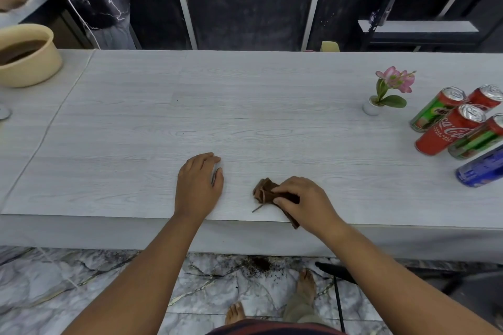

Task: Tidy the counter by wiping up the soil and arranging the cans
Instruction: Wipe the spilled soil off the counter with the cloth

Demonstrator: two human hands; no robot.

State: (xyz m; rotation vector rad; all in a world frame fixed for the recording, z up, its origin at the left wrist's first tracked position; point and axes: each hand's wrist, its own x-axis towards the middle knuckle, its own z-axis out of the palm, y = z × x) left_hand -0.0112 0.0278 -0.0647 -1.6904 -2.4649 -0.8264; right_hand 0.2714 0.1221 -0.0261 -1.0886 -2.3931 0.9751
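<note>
Pale wood-grain counter (245, 117) stretches before me. My left hand (197, 185) lies flat on it, fingers straight, holding nothing. My right hand (302, 201), near it but not touching, pinches a folded brown cloth (265, 190) at the front edge. Cans (460, 128) cluster far right beside a small potted flower (373, 107). A beige bowl (27, 57) sits far left. Soil (260, 264) lies on the floor below.

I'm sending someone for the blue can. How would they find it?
Go to the right end of the long pale counter, past the small potted pink flower. In the cluster of cans there, the blue can is nearest the front edge, the only one neither red nor green.
</note>
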